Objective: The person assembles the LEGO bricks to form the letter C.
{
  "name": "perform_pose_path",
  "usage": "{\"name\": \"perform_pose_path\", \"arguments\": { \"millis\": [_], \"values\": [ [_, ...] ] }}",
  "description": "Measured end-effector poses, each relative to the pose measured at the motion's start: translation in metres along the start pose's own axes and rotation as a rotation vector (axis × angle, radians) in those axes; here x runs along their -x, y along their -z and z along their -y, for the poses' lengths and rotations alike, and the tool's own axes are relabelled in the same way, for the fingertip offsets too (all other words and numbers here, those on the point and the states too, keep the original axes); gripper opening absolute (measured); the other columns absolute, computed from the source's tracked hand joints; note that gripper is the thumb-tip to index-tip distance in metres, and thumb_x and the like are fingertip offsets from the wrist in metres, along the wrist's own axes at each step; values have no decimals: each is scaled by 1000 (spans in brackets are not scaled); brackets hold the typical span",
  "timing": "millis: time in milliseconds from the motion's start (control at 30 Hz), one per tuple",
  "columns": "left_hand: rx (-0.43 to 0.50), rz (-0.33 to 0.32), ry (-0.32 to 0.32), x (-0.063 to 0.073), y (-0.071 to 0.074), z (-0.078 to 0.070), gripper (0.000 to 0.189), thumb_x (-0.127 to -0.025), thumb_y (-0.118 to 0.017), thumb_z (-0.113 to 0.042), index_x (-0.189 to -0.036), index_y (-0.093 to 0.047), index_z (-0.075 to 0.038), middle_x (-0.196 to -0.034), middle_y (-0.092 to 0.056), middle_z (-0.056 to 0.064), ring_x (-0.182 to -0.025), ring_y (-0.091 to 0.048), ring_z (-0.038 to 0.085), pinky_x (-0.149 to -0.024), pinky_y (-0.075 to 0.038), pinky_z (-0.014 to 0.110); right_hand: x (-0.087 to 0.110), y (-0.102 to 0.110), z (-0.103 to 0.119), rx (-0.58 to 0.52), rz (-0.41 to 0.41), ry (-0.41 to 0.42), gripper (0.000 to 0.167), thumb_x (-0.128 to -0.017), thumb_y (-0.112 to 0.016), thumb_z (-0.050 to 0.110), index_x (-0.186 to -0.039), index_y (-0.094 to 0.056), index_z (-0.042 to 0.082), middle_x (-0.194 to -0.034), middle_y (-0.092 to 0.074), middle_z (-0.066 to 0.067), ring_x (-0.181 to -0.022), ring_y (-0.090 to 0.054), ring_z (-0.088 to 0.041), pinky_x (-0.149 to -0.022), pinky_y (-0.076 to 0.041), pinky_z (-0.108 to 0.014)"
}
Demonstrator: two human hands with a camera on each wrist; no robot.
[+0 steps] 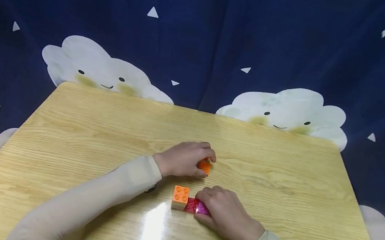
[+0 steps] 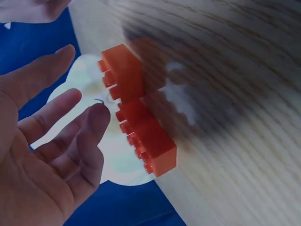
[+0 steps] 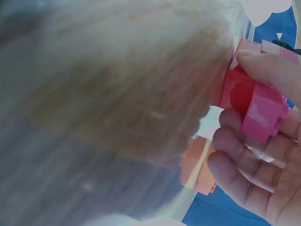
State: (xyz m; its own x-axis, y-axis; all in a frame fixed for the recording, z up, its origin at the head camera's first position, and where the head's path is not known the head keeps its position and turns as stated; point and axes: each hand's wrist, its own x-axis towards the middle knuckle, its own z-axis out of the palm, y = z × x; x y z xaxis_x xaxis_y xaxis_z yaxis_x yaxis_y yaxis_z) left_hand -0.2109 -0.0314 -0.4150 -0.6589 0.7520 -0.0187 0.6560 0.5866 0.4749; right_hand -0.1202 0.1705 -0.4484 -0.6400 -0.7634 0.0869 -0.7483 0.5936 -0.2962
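Note:
My left hand [image 1: 186,159] is over an orange brick [image 1: 205,167], its fingers spread around it. From the left wrist, the hand [image 2: 56,136] is seen with loosely bent fingers, a gap between them and two studded bricks. One brick is orange [image 2: 124,70], the other red-orange [image 2: 153,141]; they lie end to end. My right hand [image 1: 224,212] grips a magenta-pink brick [image 1: 202,208], which is joined to a red brick [image 1: 191,205]. In the right wrist view, the thumb presses the red brick [image 3: 235,87] beside the pink brick [image 3: 263,113]. A bright orange brick [image 1: 180,195] stands at the red brick's left end.
The bricks are on a light wooden table [image 1: 119,124]. Behind it hangs a dark blue cloth [image 1: 197,44] with white clouds and triangles. A bright glare streak crosses the table's front.

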Motion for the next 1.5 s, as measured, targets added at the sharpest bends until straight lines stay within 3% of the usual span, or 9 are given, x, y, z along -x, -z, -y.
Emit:
{"name": "perform_pose_path", "arguments": {
  "millis": [267, 567, 1000, 1133, 1300, 1500],
  "values": [
    [-87, 4, -8, -5, -9, 3, 37, -96, -86, -14, -130, -72, -7, -118, -64, 8, -98, -64, 23, -93, -56, 39, 0, 1, 0, 2, 16, -8, 26, -93, -89, 32, -102, -74, 12, -94, -73, 3, -83, -65, -13, -68, -56, -34],
    [-140, -25, -35, -10, -17, 4, 31, -97, -84, -10, -125, -72, -7, -113, -61, 7, -96, -62, 23, -91, -56, 39, 1, 1, -1, 2, -2, 2, 24, -92, -88, 30, -99, -73, 13, -91, -71, 5, -79, -61, -11, -66, -53, -32],
    [-198, 16, -35, -12, -22, -1, 28, -97, -84, -9, -123, -73, -8, -113, -64, 8, -103, -65, 24, -97, -56, 37, 2, 0, -2, 25, -14, 6, 25, -91, -89, 29, -98, -72, 12, -91, -72, 3, -78, -62, -13, -65, -54, -31],
    [-169, 2, -31, -10, -19, -2, 28, -97, -83, -9, -124, -74, -7, -116, -64, 8, -108, -63, 26, -98, -55, 39, 1, -1, -2, 25, -18, 11, 24, -91, -89, 28, -97, -72, 12, -89, -71, 4, -77, -60, -12, -64, -52, -31],
    [-73, -60, -30, -5, -6, -3, 31, -96, -81, -9, -126, -75, -6, -118, -64, 8, -114, -58, 27, -99, -53, 40, 0, 0, -2, 19, -13, 11, 24, -91, -89, 29, -97, -72, 13, -88, -70, 5, -76, -59, -11, -63, -51, -29],
    [64, -118, -20, 7, 16, -8, 35, -94, -79, -9, -128, -74, -4, -112, -61, 3, -99, -59, 22, -92, -50, 33, 0, 1, -1, 10, -1, 1, 26, -91, -89, 32, -99, -73, 13, -90, -72, 5, -77, -61, -11, -65, -52, -30]
  ]
}}
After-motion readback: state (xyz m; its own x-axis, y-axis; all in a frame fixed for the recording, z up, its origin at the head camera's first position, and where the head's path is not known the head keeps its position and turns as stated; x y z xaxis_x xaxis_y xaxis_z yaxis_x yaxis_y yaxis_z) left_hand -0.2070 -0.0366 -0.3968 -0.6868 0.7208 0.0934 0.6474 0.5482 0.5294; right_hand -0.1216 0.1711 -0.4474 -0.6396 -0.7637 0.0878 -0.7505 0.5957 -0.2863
